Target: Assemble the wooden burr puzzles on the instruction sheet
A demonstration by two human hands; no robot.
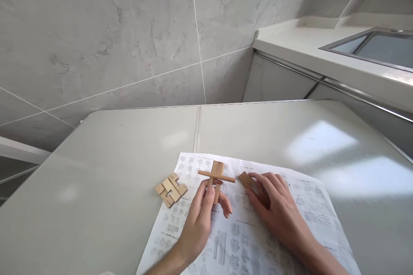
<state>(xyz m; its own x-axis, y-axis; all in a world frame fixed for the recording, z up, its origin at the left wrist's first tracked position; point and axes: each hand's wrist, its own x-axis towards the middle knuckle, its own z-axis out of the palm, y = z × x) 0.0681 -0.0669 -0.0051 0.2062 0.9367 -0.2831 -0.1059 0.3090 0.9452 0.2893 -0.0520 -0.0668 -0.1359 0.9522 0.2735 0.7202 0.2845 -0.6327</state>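
My left hand (204, 210) pinches a cross-shaped assembly of wooden puzzle pieces (218, 168) between thumb and fingers, raised over the sheet. A thin round stick runs crosswise through its flat upright pieces. To the right, my right hand (274, 195) lies low over the paper, its fingers closed around another wooden puzzle piece (246, 179); much of that piece is hidden beneath the fingers. Left of my left hand, several paler notched wooden blocks (171, 190) sit together, partly on the sheet's edge. Under both hands spreads a printed instruction sheet (220, 234) with small diagrams.
A pale glossy table (106, 180) with a seam down its middle carries everything. Behind it rises a grey tiled wall (129, 30). At the right stands a white counter (290, 41) with an inset sink (374, 47).
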